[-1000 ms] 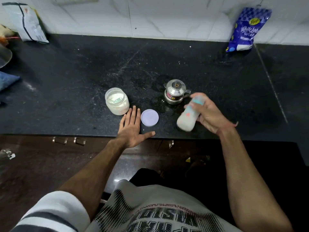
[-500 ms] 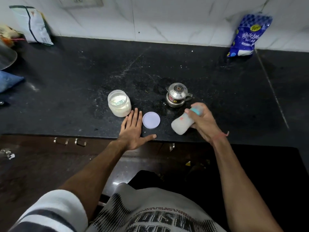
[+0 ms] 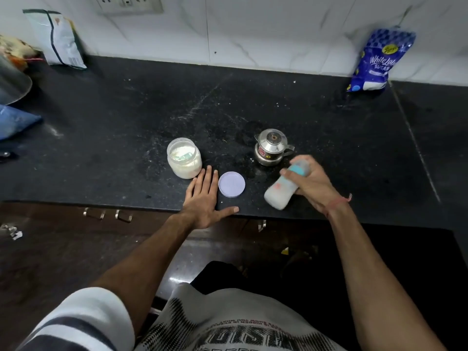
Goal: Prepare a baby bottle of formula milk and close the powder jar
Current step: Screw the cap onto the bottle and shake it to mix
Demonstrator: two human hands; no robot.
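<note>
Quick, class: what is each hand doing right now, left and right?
Left hand: open, fingers straight, flat on the countertop between the powder jar and its lid.
Right hand: grip closed round the tilted baby bottle.

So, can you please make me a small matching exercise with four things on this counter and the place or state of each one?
Things:
1. powder jar
2. lilac lid
3. baby bottle
4. sugar bag

Places or states:
A. leaning on the wall
B. tilted, gripped by the right hand
C. open, powder showing
D. flat on the counter, beside the left hand

Pairs: 1-C, 2-D, 3-B, 4-A
</note>
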